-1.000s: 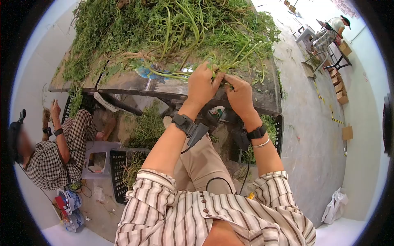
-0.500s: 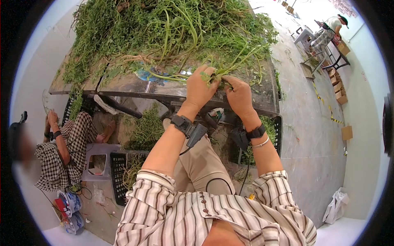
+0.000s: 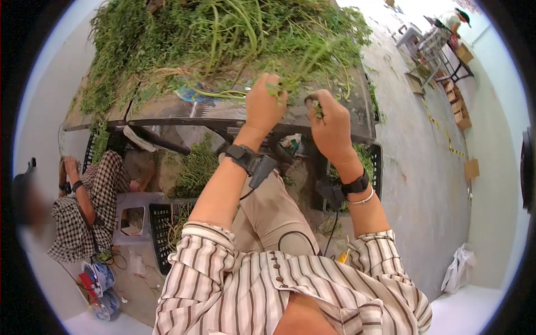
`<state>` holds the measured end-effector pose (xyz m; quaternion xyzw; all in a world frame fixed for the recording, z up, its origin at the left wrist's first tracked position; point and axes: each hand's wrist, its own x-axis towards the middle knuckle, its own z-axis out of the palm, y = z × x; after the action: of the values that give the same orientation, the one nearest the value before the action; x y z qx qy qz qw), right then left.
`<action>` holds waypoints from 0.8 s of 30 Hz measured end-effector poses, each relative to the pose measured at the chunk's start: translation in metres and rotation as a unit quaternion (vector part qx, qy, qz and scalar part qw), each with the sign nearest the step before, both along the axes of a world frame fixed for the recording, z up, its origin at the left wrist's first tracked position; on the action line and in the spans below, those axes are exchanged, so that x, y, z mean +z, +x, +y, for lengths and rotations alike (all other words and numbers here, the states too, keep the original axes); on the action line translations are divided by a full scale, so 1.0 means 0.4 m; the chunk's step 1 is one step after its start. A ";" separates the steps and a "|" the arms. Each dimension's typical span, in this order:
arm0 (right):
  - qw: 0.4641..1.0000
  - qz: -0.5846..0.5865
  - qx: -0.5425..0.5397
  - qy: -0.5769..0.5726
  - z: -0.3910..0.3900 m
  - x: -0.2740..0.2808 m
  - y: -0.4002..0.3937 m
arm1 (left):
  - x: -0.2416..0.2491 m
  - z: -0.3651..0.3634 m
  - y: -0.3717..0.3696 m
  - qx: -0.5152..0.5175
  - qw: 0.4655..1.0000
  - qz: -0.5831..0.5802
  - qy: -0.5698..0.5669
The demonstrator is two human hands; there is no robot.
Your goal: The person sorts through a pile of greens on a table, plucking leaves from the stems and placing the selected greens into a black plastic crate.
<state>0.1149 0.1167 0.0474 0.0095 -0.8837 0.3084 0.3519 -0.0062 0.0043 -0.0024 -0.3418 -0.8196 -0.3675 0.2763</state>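
A big heap of green leafy stems [image 3: 223,39] covers the dark table [image 3: 167,111] in front of me. My left hand [image 3: 263,106] is closed around a small bunch of stems [image 3: 304,61] that trails up and to the right over the table's near edge. My right hand [image 3: 330,125] is just to its right, a little apart, with a small leafy sprig [image 3: 316,107] pinched between thumb and fingers. Both wrists carry black bands.
Black crates [image 3: 162,231] with cuttings stand under the table by my legs. A person in checked clothes [image 3: 84,206] sits at the lower left beside a grey stool [image 3: 131,218]. Another person [image 3: 446,28] works far right near cardboard boxes [image 3: 460,114]. A white bag [image 3: 458,279] lies on the floor.
My hands have separated: the left lifted with the bunch, and the right pulled back toward me with a plucked sprig. The view has tilted slightly.
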 end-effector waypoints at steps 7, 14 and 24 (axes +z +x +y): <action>0.988 0.002 -0.121 -0.097 0.125 -0.052 0.203 | -0.019 -0.008 -0.029 -0.014 1.000 0.018 0.009; 0.937 -0.091 -0.315 -0.117 0.365 -0.225 0.423 | -0.077 -0.013 -0.068 -0.015 0.998 -0.004 0.065; 0.946 -0.113 -0.297 -0.072 0.363 -0.261 0.426 | -0.073 -0.016 -0.072 -0.022 0.997 0.052 0.045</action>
<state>0.2854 0.2620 -0.0571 -0.3132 -0.8560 0.2517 0.3253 -0.0348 -0.0023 -0.0315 -0.3658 -0.7792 -0.3916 0.3250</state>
